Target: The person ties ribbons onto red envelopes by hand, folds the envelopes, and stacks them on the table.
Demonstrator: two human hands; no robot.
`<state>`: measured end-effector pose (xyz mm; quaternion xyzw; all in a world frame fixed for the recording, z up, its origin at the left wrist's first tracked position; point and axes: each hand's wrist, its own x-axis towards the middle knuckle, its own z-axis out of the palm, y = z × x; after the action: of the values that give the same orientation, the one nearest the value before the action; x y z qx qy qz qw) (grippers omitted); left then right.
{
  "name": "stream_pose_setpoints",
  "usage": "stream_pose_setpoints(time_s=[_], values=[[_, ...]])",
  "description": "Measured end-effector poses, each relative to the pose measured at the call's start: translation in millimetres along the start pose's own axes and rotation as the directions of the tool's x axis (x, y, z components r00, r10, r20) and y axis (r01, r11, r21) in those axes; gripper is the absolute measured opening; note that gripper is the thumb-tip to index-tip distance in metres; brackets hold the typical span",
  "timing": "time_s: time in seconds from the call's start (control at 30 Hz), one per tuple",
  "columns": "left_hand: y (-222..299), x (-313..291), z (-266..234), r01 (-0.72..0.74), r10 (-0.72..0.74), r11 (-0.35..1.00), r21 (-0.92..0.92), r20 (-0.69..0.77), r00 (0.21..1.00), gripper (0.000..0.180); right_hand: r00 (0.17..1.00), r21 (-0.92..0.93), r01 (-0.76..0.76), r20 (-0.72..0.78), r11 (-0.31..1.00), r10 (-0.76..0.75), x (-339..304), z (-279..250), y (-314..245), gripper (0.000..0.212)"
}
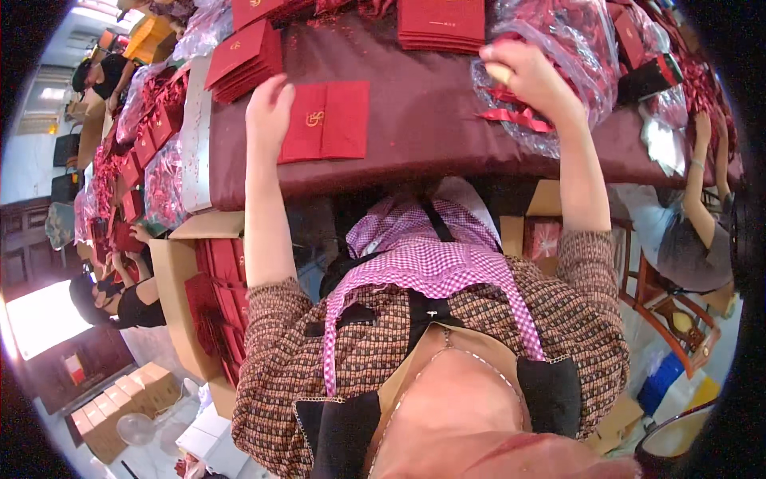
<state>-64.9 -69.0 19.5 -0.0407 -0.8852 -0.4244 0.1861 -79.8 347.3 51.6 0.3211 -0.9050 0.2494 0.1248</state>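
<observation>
A flat red folder-like piece (345, 120) with a gold emblem and a seam down its middle lies near the front edge of the table. My left hand (269, 113) is at its left side, thumb and fingers a little apart, with nothing visible between them. Just beyond that hand stands a stack of red pieces (243, 60) with gold emblems. My right hand (527, 73) is closed over a clear plastic bag (586, 68) of red ribbon-like material; what its fingers hold is hidden. Something pale yellow covers one fingertip. Loose red ribbon (523, 120) lies below this hand.
Another red stack (441, 25) sits at the far middle of the dark red tablecloth (383, 156). Below the table's left end stands an open carton (179, 295) with red bags. Co-workers' arms (700, 152) reach in at the right; a wooden chair (670, 311) stands below them.
</observation>
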Motion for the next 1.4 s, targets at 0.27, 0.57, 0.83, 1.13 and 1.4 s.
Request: stream_pose_setpoints(time_s=[0.27,0.57,0.83,1.13,1.4], values=[[-68,-62,-59,0.186,-0.147,0.968,0.169,-0.220,0.964,0.033,0.967,-0.302,-0.183,-0.228,0.936,0.115,-52,41,-15,0.015],[-33,-42,-9,0.056,0.007,0.906,0.421,-0.147,0.989,0.032,0.862,0.684,-0.255,-0.159,0.683,0.481,-13,64,-81,0.018],[-38,-23,27,0.132,-0.102,0.844,0.521,-0.086,0.991,0.038,0.937,0.640,-0.160,-0.140,0.751,0.319,-8,123,-108,0.015],[17,-30,27,0.288,-0.288,0.957,-0.001,-0.014,0.957,0.027,0.917,0.690,-0.207,-0.110,0.693,0.384,8,127,-121,0.014],[58,-56,42,0.395,-0.359,0.711,-0.582,0.182,0.915,0.029,0.926,0.392,-0.006,-0.346,0.920,0.153,27,131,-137,0.009]])
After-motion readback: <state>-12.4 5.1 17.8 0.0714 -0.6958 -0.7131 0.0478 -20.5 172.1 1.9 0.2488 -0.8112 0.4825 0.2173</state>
